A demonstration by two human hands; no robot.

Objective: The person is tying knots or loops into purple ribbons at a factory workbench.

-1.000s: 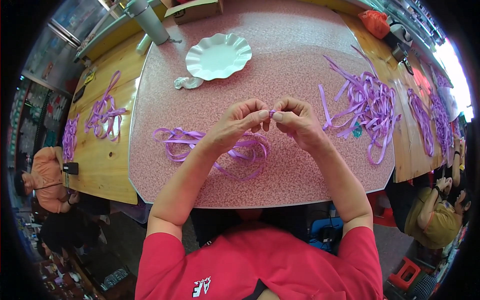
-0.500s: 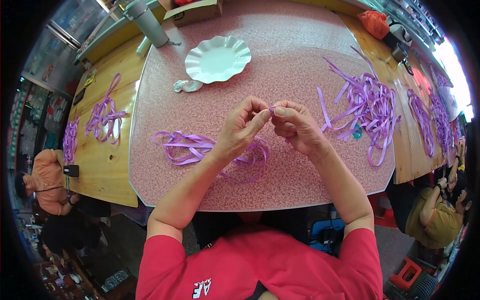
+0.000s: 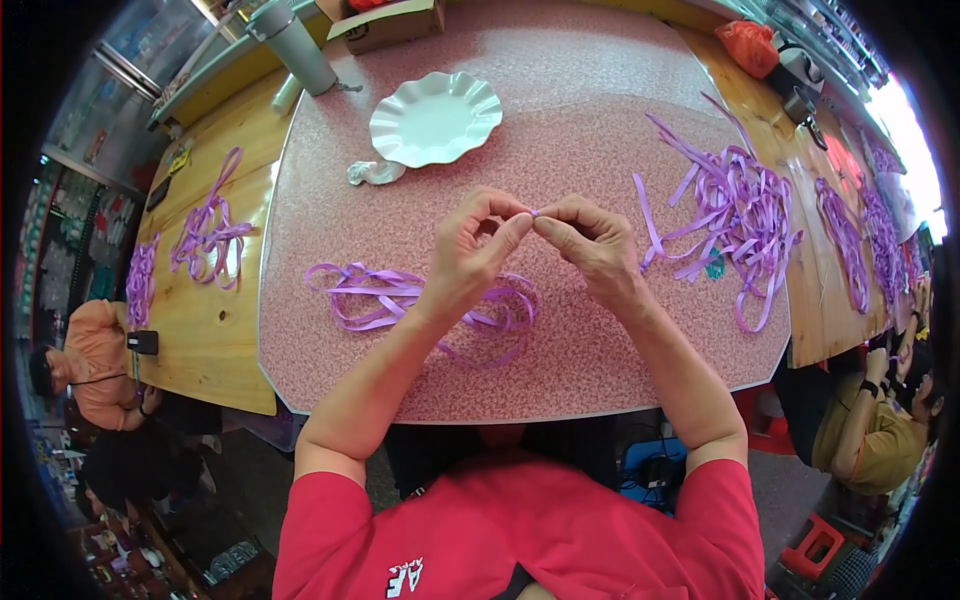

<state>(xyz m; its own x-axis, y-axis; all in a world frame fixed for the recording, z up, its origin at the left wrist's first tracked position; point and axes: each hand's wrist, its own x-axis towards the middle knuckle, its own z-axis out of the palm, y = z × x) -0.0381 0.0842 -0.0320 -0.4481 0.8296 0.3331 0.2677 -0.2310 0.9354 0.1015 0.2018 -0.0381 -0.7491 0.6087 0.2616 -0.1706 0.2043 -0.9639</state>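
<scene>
My left hand (image 3: 478, 245) and my right hand (image 3: 592, 245) meet above the middle of the table, thumb and forefinger of each pinched together. Between their fingertips shows a tiny bit of purple ribbon (image 3: 535, 213); the fingers cover the rest of it. Below my left hand, a loosely looped bundle of purple ribbon (image 3: 375, 300) lies on the tabletop, partly behind my left wrist. A big tangled heap of purple ribbon (image 3: 735, 210) lies to the right of my right hand, with a small teal piece (image 3: 714, 265) at its lower edge.
The speckled pink tabletop (image 3: 600, 370) holds a white wavy-rimmed plate (image 3: 435, 118), a crumpled white wrapper (image 3: 375, 172), a grey tumbler (image 3: 295, 50) and a cardboard box (image 3: 395, 25). More ribbon (image 3: 210, 235) lies on the wooden board at left. People sit at both sides.
Both hands have shifted slightly left, and their fingertips now meet more squarely. Less of the purple ribbon shows between them. The person at right has moved their arms.
</scene>
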